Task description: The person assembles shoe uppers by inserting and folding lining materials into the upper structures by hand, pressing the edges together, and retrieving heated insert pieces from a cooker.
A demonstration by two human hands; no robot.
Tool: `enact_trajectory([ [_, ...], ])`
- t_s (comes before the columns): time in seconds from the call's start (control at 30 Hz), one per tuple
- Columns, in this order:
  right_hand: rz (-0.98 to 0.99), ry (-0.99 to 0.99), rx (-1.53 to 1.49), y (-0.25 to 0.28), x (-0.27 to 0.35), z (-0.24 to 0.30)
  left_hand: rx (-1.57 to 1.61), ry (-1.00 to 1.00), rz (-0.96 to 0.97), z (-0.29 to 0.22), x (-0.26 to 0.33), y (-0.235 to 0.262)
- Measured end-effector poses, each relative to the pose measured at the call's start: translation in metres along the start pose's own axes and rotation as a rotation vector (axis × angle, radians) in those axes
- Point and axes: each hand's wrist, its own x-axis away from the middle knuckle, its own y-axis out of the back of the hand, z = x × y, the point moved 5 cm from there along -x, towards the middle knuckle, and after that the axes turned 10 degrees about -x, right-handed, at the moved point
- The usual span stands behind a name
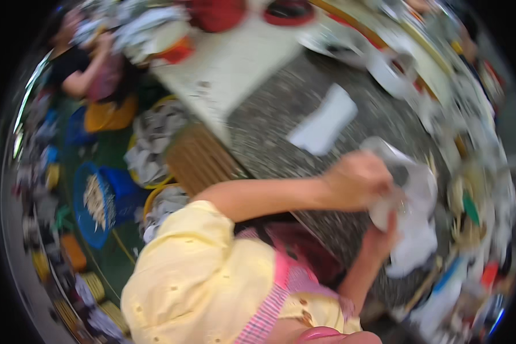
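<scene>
Head view, blurred by motion. Both hands met over a speckled grey stone counter (281,114) at about three o'clock in the picture. The left hand (358,180) was curled closed over the top of a crumpled white bag (413,218), thin and floppy like plastic film or soft cloth. The right hand (384,235) came up from five o'clock and pinched the same bag from below. The bag hung between them just above the counter's edge, loose folds trailing toward four o'clock.

Judging by its limpness, steady tension between the two grips would keep the folds from slipping or bunching.

A flat white rectangular sheet (324,120) lay on the counter at one o'clock, apart from the hands. At nine o'clock stood a blue basket (106,198) of pale pieces. Another person's arm (89,74) showed at eleven o'clock.
</scene>
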Motion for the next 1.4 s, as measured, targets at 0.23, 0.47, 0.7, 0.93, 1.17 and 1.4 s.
enact_trajectory([
  [0.23,0.165,0.029,-0.121,-0.035,0.008,0.003,-0.174,-0.279,0.097,-0.018,0.013,-0.015],
  [0.47,0.176,0.248,0.022,-0.021,0.009,0.015,-0.123,-0.177,0.342,-0.013,0.017,-0.028],
  [0.7,0.486,0.702,0.815,-0.022,0.011,0.048,0.021,-0.124,0.906,-0.001,-0.002,-0.035],
  [0.93,0.314,0.028,0.135,-0.011,-0.008,0.038,-0.028,-0.429,0.752,-0.001,0.001,-0.031],
  [1.17,0.285,0.075,0.074,0.000,0.007,0.026,-0.036,-0.262,0.575,-0.007,0.010,-0.023],
  [1.4,0.309,-0.265,0.056,0.001,0.010,0.014,0.023,-0.453,0.806,-0.005,0.004,-0.030],
])
